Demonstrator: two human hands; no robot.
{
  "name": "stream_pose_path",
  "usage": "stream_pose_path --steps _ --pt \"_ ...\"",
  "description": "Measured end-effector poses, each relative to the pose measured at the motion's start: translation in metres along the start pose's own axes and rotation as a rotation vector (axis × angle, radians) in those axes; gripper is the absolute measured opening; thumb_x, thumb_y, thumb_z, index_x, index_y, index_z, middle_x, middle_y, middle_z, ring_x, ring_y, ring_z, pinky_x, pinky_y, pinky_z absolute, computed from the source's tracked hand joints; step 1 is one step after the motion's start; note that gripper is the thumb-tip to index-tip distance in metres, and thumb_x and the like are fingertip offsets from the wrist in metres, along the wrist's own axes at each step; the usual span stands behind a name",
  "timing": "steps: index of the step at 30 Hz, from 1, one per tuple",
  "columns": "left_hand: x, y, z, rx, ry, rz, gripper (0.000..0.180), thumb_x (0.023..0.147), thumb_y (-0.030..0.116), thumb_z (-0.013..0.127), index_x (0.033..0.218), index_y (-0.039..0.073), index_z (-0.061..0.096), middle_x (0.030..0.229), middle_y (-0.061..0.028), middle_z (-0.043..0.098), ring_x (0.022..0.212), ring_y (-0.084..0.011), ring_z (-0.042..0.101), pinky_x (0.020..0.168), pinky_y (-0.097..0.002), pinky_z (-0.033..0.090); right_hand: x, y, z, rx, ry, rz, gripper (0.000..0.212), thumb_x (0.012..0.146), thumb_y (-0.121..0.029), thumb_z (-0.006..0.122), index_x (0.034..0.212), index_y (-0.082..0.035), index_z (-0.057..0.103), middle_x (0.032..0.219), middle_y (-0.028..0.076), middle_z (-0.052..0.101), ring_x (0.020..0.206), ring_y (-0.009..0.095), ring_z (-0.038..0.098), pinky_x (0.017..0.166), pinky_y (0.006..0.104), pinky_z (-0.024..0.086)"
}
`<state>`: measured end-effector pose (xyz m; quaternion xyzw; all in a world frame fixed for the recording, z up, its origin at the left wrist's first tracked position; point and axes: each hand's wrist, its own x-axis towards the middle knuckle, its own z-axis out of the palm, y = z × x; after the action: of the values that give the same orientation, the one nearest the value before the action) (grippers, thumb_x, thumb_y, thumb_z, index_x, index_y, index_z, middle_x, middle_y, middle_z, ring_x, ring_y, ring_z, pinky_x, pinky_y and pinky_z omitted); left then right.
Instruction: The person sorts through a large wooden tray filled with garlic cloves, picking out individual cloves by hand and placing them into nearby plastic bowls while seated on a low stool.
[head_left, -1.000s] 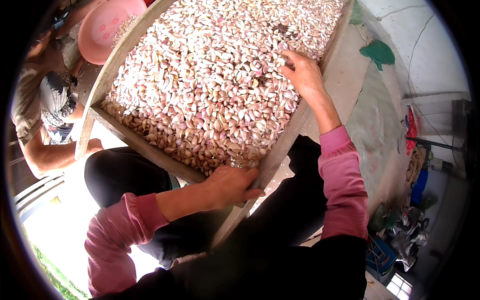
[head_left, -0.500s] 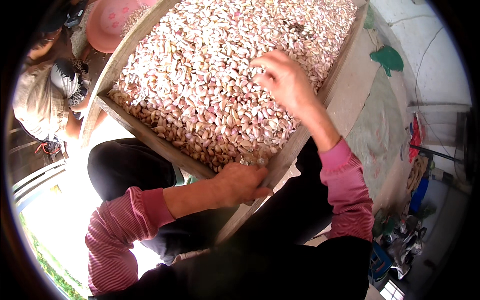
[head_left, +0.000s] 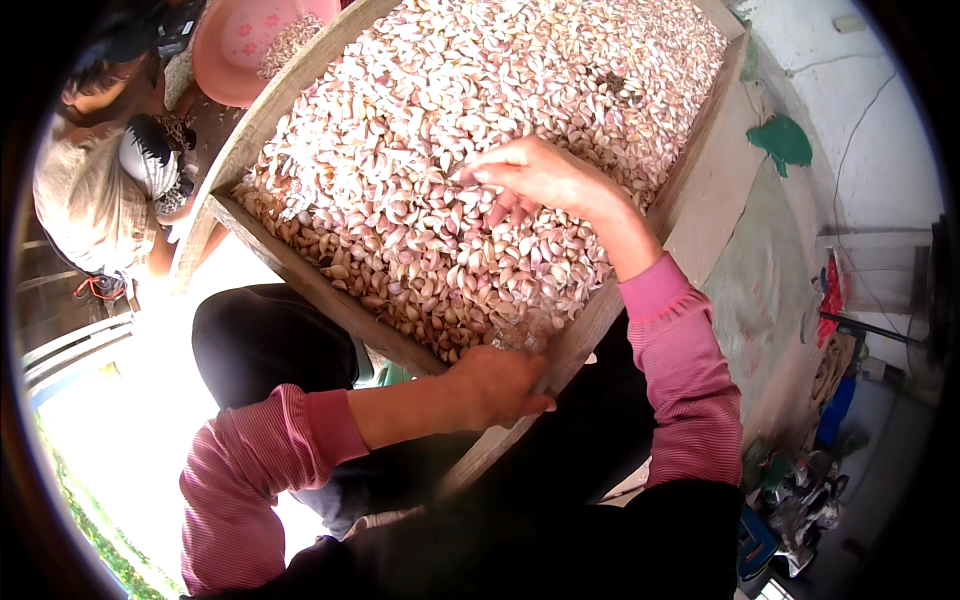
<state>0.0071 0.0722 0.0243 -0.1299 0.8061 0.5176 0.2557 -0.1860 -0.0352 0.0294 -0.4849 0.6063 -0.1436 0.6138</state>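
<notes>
Loose garlic cloves (head_left: 400,240), pale with pinkish-purple skins, fill a shallow wooden tray (head_left: 310,281) that stands before my knees. My right hand (head_left: 550,178) reaches over the tray's right side, and its bent, parted fingers touch the top of the cloves. I see no clove clearly gripped in it. At the tray's near corner my left hand (head_left: 495,385) is closed, resting against the wood. What its fingers hold, if anything, is hidden. Some thin, loose skins (head_left: 530,328) lie just beyond it.
At the upper left a person (head_left: 95,195) sits close to the tray, near a pink basin (head_left: 225,60) holding more cloves. A green piece (head_left: 783,142) and a greyish sheet (head_left: 740,300) lie on the right. Assorted items (head_left: 800,490) are heaped at the lower right.
My right hand has moved left and slightly down over the cloves, its fingers now lower among them. My left hand stays at the corner. The whole view has shifted a little.
</notes>
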Motion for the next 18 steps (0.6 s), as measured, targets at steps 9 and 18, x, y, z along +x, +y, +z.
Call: stream_pose_path --steps 9,18 --pt "0.002 0.002 -0.001 0.056 -0.008 0.044 0.05 0.095 0.049 0.056 0.107 0.001 0.058 0.087 -0.0181 0.069 0.088 -0.038 0.068 0.079 -0.0478 0.053 -0.006 0.041 -0.078 -0.037 0.824 -0.02 0.02 0.095 -0.015 0.064 0.113 -0.01 0.073 0.099 0.005 0.074 0.068 0.009 0.065 0.061 0.0243 0.054" --pt "0.0 -0.003 0.006 0.027 0.065 0.063 0.049 0.094 0.047 0.057 0.106 0.0 0.058 0.091 -0.0187 0.069 0.09 -0.0376 0.068 0.082 -0.0475 0.052 0.033 0.031 -0.04 -0.815 0.826 -0.327 0.024 0.087 -0.015 0.07 0.111 -0.014 0.073 0.107 0.011 0.071 0.098 0.028 0.067 0.09 0.0402 0.053"
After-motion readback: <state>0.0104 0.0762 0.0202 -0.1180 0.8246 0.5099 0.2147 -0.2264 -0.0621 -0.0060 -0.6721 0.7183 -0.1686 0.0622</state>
